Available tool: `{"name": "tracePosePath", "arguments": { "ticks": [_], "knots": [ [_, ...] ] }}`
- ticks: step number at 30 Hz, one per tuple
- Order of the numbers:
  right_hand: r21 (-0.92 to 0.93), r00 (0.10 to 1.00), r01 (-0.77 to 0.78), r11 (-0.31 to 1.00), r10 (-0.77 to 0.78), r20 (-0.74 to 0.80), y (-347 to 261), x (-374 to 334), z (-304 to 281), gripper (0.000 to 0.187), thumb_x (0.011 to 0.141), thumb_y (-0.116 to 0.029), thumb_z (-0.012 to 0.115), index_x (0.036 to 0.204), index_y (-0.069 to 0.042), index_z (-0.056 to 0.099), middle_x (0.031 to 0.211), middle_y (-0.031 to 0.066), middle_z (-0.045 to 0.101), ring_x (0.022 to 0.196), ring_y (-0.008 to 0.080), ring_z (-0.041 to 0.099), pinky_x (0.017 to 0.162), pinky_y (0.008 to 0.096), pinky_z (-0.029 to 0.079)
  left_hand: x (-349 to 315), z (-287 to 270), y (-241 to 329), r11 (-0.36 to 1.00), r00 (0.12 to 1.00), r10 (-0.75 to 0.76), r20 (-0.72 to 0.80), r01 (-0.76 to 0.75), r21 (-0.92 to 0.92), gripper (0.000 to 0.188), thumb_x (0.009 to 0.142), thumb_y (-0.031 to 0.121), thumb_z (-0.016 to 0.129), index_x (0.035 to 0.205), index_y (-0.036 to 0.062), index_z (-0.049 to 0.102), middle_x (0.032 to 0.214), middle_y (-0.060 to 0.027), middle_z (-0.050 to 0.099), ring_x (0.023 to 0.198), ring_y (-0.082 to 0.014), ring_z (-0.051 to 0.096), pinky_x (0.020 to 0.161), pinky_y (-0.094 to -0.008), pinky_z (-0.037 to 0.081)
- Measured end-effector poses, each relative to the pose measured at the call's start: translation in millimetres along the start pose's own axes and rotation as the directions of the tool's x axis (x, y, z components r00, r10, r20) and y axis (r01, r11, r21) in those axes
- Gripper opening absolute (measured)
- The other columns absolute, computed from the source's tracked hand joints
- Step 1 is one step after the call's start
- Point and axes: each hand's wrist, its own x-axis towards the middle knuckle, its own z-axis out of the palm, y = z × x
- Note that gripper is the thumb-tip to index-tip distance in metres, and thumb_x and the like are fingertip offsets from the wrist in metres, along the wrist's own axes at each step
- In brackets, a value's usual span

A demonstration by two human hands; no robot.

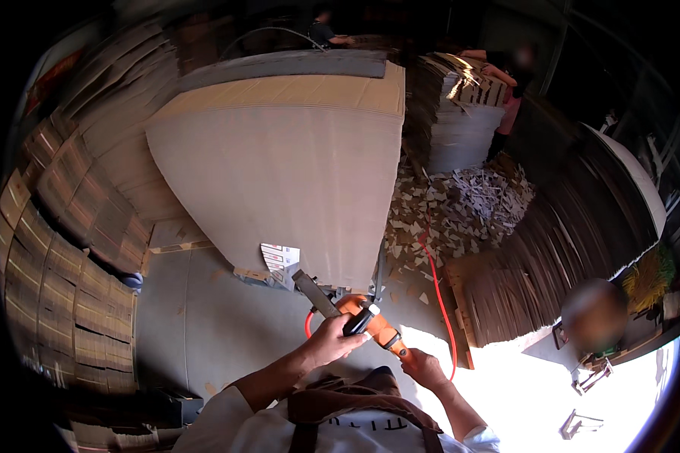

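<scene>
Both of my hands hold an orange power tool [385, 332] in front of my apron. It has a flat metal bar [314, 294] at its front, pointing up and to the left. My left hand [331, 341] is closed at the black side handle [357, 322]. The rear end of the orange body sits in the grip of my right hand [425, 368]. Ahead of the tool stands a tall stack of cardboard sheets [279, 166], with a white printed label [281, 257] low on its near side. The bar's tip is close to that label; contact cannot be made out.
A red hose [437, 287] runs along the floor at right, past scattered cardboard scraps [461, 204]. Bundled cardboard [57, 302] lines the left, another stack [559, 241] the right. One person [512, 83] works at a far stack [461, 128], another person [323, 32] behind.
</scene>
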Motion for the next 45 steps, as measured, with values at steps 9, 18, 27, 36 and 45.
{"name": "tracePosePath", "arguments": {
  "ticks": [9, 18, 27, 36, 45],
  "knots": [
    [0.179, 0.923, 0.207, 0.962, -0.131, -0.362, -62, 78, 6, 0.043, 0.076, -0.025, 0.070, 0.107, -0.002, 0.052, 0.087, 0.0208, 0.065, 0.084, 0.0402, 0.062, 0.073, 0.0449, 0.050, 29, -39, 136, 0.761, 0.924, 0.256, 0.283, -0.373, 0.530, 0.026, 0.085, 0.016, 0.065, 0.098, -0.0027, 0.053, 0.068, -0.0087, 0.058, 0.062, -0.0115, 0.058, 0.056, -0.0304, 0.046],
    [0.425, 0.792, 0.220, 0.878, 0.093, -0.603, -104, 108, 0, 0.024, 0.077, -0.016, 0.070, 0.092, 0.000, 0.060, 0.075, 0.0158, 0.066, 0.073, 0.0284, 0.067, 0.063, 0.0359, 0.051, 69, -62, 201, 0.592, 0.806, 0.207, 0.555, -0.555, 0.585, 0.031, 0.080, 0.017, 0.066, 0.102, -0.0016, 0.053, 0.070, -0.0154, 0.060, 0.062, -0.0315, 0.063, 0.056, -0.0378, 0.047],
    [0.695, 0.606, 0.303, 0.652, 0.431, -0.668, -146, 134, 23, 0.030, 0.073, -0.006, 0.073, 0.099, -0.001, 0.060, 0.090, 0.0094, 0.065, 0.084, 0.0168, 0.062, 0.073, 0.0306, 0.049, 90, -117, 241, 0.491, 0.534, 0.351, 0.769, -0.805, 0.334, 0.025, 0.077, 0.013, 0.067, 0.088, -0.0009, 0.050, 0.064, -0.0150, 0.057, 0.055, -0.0308, 0.060, 0.050, -0.0383, 0.046],
    [0.590, 0.520, 0.192, 0.784, 0.429, -0.739, -223, 147, 3, 0.016, 0.075, -0.006, 0.066, 0.088, 0.001, 0.062, 0.081, 0.0081, 0.066, 0.079, 0.0179, 0.064, 0.070, 0.0324, 0.050, 105, -155, 251, 0.465, 0.443, 0.358, 0.822, -0.848, 0.255, 0.033, 0.079, 0.016, 0.067, 0.099, -0.0051, 0.052, 0.059, -0.0164, 0.057, 0.055, -0.0338, 0.061, 0.051, -0.0386, 0.047],
    [0.703, 0.668, 0.123, 0.701, 0.465, -0.580, -211, 148, 6, 0.023, 0.079, -0.013, 0.070, 0.078, 0.003, 0.053, 0.063, 0.0054, 0.059, 0.057, 0.0083, 0.054, 0.049, 0.0251, 0.043, 115, -158, 266, 0.570, 0.598, 0.193, 0.777, -0.714, 0.408, 0.047, 0.083, 0.021, 0.067, 0.114, -0.0107, 0.052, 0.060, -0.0167, 0.058, 0.057, -0.0291, 0.063, 0.053, -0.0345, 0.046]
  ]
}}
